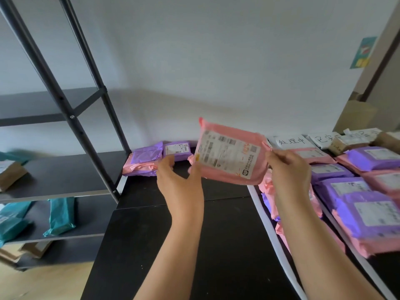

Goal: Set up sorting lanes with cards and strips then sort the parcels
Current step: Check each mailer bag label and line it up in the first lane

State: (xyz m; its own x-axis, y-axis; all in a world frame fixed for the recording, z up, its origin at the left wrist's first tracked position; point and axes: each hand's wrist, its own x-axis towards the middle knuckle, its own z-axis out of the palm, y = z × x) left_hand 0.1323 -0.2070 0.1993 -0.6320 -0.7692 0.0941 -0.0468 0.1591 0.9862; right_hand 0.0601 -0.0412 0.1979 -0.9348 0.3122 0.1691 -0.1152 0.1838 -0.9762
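Left hand (179, 180), right hand (287, 169) each pinch one pink parcel (229, 156); two white strips (268, 224); perhaps three cards (292, 141).

- We count two hands, the left hand (179, 185) and the right hand (290, 176).
- One pink parcel (229, 156) is between them.
- Two white strips (275, 239) lie on the tabletop (164, 245).
- We see three handwritten cards (292, 142); the third is blurred.
- The far pile has two purple packets (147, 155) on top and one pink packet (138, 167).
- On the right we count four purple parcels (372, 215) label-up; the pink ones there overlap too much to count.
- The shelf (65, 176) carries three teal parcels (61, 215) and one brown parcel (10, 175).
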